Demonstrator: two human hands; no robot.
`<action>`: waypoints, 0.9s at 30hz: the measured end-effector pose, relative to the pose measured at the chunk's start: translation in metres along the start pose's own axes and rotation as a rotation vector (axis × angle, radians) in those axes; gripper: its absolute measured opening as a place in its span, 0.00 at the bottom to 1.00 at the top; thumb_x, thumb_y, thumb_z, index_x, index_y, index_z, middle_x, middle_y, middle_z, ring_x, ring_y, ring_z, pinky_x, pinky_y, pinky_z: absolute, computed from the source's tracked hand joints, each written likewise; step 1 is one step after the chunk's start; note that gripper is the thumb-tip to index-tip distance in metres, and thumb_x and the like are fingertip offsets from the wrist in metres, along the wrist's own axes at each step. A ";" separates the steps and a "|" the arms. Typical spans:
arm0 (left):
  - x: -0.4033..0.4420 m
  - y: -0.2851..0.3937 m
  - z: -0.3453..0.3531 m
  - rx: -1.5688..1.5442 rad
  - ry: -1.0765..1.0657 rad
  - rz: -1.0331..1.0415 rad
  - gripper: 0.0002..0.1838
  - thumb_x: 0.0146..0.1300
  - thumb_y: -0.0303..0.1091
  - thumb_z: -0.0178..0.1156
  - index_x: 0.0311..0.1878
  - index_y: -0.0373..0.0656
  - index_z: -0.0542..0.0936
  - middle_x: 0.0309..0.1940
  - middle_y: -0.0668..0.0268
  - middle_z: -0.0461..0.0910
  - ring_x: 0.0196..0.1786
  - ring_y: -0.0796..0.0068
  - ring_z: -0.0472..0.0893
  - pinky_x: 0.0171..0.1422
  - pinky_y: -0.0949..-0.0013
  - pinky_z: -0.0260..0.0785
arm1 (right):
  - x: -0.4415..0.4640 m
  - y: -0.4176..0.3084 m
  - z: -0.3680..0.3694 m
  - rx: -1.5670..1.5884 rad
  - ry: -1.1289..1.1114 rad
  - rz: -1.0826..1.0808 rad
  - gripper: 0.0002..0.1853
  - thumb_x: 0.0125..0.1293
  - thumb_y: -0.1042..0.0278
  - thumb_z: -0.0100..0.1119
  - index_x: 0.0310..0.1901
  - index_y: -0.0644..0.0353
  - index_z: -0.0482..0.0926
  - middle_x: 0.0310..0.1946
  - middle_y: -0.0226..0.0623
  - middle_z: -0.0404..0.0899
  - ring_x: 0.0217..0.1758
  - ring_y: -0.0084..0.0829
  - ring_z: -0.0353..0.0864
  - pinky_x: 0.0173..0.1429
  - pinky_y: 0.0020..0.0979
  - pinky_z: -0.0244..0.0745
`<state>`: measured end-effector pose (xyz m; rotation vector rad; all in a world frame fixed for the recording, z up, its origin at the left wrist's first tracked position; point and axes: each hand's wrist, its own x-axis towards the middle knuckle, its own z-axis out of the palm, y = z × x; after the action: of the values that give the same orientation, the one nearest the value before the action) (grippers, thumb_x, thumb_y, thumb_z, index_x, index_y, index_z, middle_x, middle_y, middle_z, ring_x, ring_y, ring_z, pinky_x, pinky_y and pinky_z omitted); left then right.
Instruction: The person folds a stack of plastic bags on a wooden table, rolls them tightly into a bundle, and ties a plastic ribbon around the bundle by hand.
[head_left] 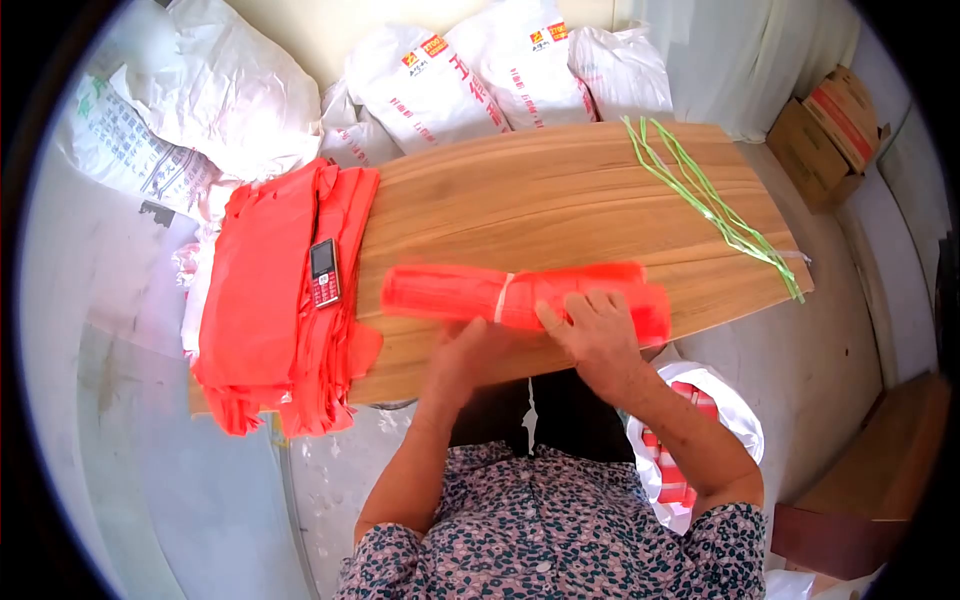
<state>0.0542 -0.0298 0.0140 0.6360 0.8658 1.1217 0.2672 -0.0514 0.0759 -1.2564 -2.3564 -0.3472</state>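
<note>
A roll of red cloth [440, 290] lies across the near part of the wooden table, with a pale tie [505, 297] around its middle. My right hand [595, 330] grips the right part of the roll, its fingers bent over the top. Just below the tie, at the roll's near edge, is my left hand [462, 352]; motion smears its fingers, and I cannot tell whether it touches the roll. To the left, a thick stack of red cloth pieces [260, 280] hangs partly over the table's edge. A mobile phone [325, 272] rests on that stack.
Several green ties [705, 205] lie on the right of the wooden table [480, 190]. Full white sacks [425, 90] stand along the back. A white bag [740, 410] holding red-and-white packets is beside my right arm. Cardboard boxes [815, 150] stand at the right.
</note>
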 end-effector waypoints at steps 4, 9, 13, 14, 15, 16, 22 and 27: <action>-0.021 0.012 -0.026 0.555 0.008 -0.215 0.14 0.68 0.36 0.61 0.52 0.39 0.79 0.45 0.61 0.83 0.44 0.64 0.83 0.48 0.63 0.75 | -0.022 0.022 0.046 0.023 0.130 -0.060 0.22 0.52 0.70 0.56 0.52 0.55 0.79 0.34 0.36 0.69 0.40 0.37 0.71 0.46 0.41 0.65; -0.036 -0.006 -0.039 1.356 0.161 0.746 0.10 0.60 0.32 0.66 0.44 0.42 0.82 0.43 0.62 0.82 0.42 0.62 0.81 0.44 0.63 0.71 | -0.053 0.012 0.054 0.184 0.084 0.053 0.18 0.52 0.73 0.60 0.48 0.57 0.82 0.37 0.37 0.72 0.43 0.39 0.73 0.48 0.40 0.66; -0.016 0.012 -0.014 1.628 0.056 1.027 0.13 0.55 0.31 0.67 0.44 0.43 0.82 0.46 0.63 0.81 0.49 0.60 0.78 0.53 0.59 0.68 | -0.048 0.011 0.046 0.323 0.040 0.122 0.14 0.53 0.75 0.60 0.44 0.59 0.81 0.39 0.39 0.74 0.45 0.42 0.73 0.51 0.41 0.66; -0.011 0.010 -0.008 1.666 -0.004 1.046 0.14 0.53 0.31 0.67 0.44 0.43 0.82 0.47 0.63 0.80 0.51 0.60 0.78 0.56 0.58 0.67 | -0.039 0.013 0.047 0.302 0.126 0.139 0.13 0.53 0.75 0.60 0.43 0.59 0.81 0.39 0.39 0.74 0.45 0.42 0.74 0.51 0.41 0.66; -0.005 0.006 -0.003 1.647 -0.064 1.076 0.15 0.53 0.31 0.68 0.45 0.43 0.81 0.48 0.63 0.80 0.52 0.60 0.77 0.57 0.58 0.66 | -0.029 0.015 0.049 0.281 0.213 0.155 0.12 0.53 0.76 0.60 0.41 0.59 0.81 0.39 0.39 0.74 0.45 0.42 0.74 0.51 0.42 0.66; 0.002 -0.001 0.000 1.628 -0.122 1.105 0.16 0.53 0.31 0.68 0.46 0.42 0.81 0.49 0.63 0.80 0.53 0.60 0.77 0.58 0.57 0.66 | -0.017 0.018 0.051 0.218 0.272 0.171 0.11 0.53 0.76 0.60 0.41 0.59 0.80 0.38 0.39 0.74 0.45 0.42 0.74 0.51 0.42 0.66; 0.005 -0.009 0.009 1.638 -0.164 1.101 0.21 0.51 0.33 0.69 0.51 0.42 0.79 0.51 0.62 0.79 0.56 0.61 0.76 0.61 0.56 0.65 | 0.022 0.040 0.080 0.139 0.295 0.039 0.08 0.51 0.72 0.59 0.35 0.58 0.80 0.32 0.35 0.73 0.41 0.39 0.75 0.50 0.41 0.66; 0.008 -0.023 -0.001 1.622 -0.105 1.141 0.22 0.52 0.33 0.69 0.52 0.42 0.78 0.52 0.61 0.79 0.57 0.62 0.76 0.62 0.56 0.64 | 0.012 0.027 0.077 0.120 0.221 -0.002 0.05 0.49 0.69 0.59 0.28 0.57 0.79 0.27 0.32 0.71 0.39 0.34 0.74 0.50 0.41 0.66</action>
<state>0.0661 -0.0296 -0.0076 2.7445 1.2519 1.0905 0.2639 0.0045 0.0146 -1.1004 -2.1580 -0.3228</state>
